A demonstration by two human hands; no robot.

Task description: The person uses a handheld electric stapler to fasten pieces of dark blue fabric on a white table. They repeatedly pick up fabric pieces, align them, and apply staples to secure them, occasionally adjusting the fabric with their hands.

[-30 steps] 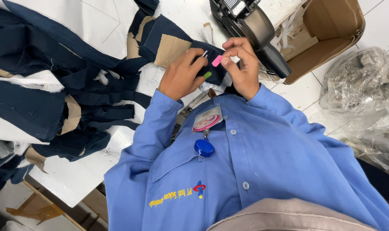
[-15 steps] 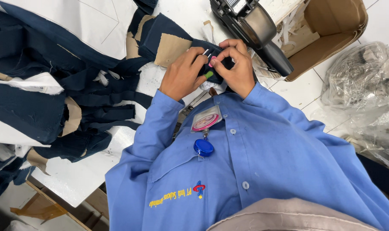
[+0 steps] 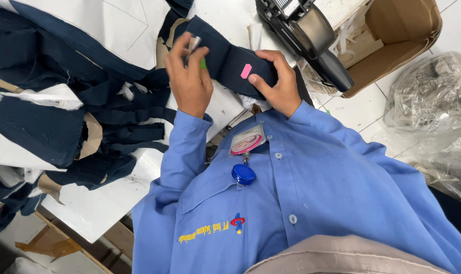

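The left hand [image 3: 190,81] is curled, its fingers pinching a small metal tool [image 3: 193,44] with a green bit at the thumb, and it rests against one end of a folded strip of navy cloth [image 3: 225,58]. The right hand [image 3: 273,81] grips the other end of the same strip, thumb pressed on top just beside a small pink sticker [image 3: 246,71] stuck to the cloth, fingers wrapped underneath. The strip is held between the two hands, lifted a little above the white surface [image 3: 88,208], close in front of the person's chest.

Both sleeves belong to a light blue shirt [image 3: 311,203], with a round blue badge reel [image 3: 243,174] and a pink-edged card [image 3: 246,142] clipped at the front.

To the left of the hands, a heap of navy cloth pieces [image 3: 53,101] with tan and white backing lies spread over the surface. Beyond the right hand sits a black and grey machine [image 3: 306,35], and next to it an open cardboard box [image 3: 398,40]. Farther right, crumpled clear plastic bags [image 3: 433,111] lie on the tiled floor.
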